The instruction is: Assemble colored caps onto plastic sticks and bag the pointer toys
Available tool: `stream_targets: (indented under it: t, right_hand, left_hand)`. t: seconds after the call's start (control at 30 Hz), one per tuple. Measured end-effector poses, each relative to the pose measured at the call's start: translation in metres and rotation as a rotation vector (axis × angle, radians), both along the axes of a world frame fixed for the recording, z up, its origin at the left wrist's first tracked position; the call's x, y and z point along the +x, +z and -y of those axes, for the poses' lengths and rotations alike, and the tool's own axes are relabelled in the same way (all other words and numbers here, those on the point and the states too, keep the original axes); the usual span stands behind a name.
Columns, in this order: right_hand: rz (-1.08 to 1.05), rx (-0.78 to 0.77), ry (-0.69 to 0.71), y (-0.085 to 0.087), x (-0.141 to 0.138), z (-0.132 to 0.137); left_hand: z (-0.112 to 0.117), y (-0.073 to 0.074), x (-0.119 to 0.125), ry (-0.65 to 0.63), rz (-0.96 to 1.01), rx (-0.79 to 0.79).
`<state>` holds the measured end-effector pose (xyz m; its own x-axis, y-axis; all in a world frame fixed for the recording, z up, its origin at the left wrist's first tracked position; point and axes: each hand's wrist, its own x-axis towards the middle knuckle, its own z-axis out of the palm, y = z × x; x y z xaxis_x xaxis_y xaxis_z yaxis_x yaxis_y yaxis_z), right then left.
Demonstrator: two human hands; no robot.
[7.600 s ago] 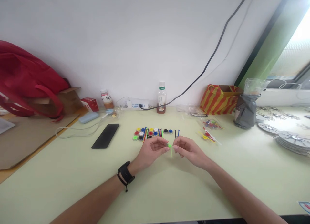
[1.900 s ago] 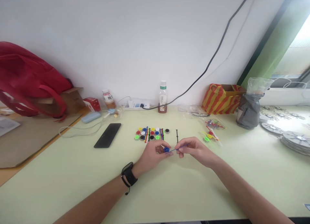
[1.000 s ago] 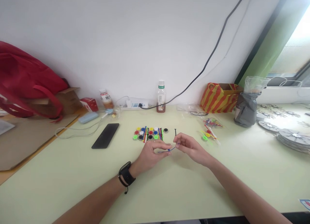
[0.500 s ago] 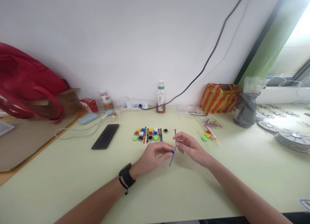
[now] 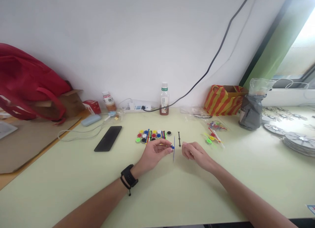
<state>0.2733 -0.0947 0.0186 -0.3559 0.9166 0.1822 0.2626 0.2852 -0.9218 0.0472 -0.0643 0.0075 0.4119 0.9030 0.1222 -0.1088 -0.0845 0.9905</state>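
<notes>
My left hand [image 5: 157, 154] pinches the hub of a blue spinner arrow [image 5: 174, 154] between thumb and fingertips. The thin arrow stands nearly upright, edge-on to me. To its right, my right hand [image 5: 197, 154] is closed with its fingers curled, apart from the arrow, and no object shows in it. A black spinner arrow [image 5: 179, 139] lies on the table just beyond my right fingertips. Past my left hand sit rows of coloured round caps [image 5: 140, 131] in clear rims, with coloured arrows [image 5: 148, 135] laid among them; my left hand hides some of these.
A black phone [image 5: 108, 138] lies to the left. Loose spinner pieces [image 5: 208, 141] and a bag of small parts [image 5: 217, 125] are on the right. A drink bottle [image 5: 164, 100], striped bag [image 5: 222, 100] and stacked grey discs [image 5: 299, 142] stand farther off. A black cable [image 5: 209, 68] crosses the wall.
My right hand has come off the blue arrow and moved slightly right, its fingers curling in. The blue arrow, still in my left hand, has turned from slanted to nearly upright.
</notes>
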Motion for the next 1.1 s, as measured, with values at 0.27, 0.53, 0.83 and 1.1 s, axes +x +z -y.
stream_targets:
  t: [0.27, 0.53, 0.83, 1.1]
  right_hand:
    - [-0.06, -0.004, 0.017, 0.004, -0.003, -0.002]
    - [0.003, 0.027, 0.019, 0.0, -0.005, -0.003]
    - [0.003, 0.202, -0.144, -0.011, -0.005, 0.001]
    - [0.001, 0.018, 0.046, 0.003, -0.002, 0.0]
  left_hand:
    - [-0.001, -0.002, -0.001, 0.011, -0.059, 0.061]
    - [0.0, -0.001, 0.0, -0.017, -0.046, 0.075]
    - [-0.002, -0.004, 0.0, 0.004, -0.008, 0.04]
    - [-0.002, -0.003, -0.001, 0.02, 0.0, 0.043]
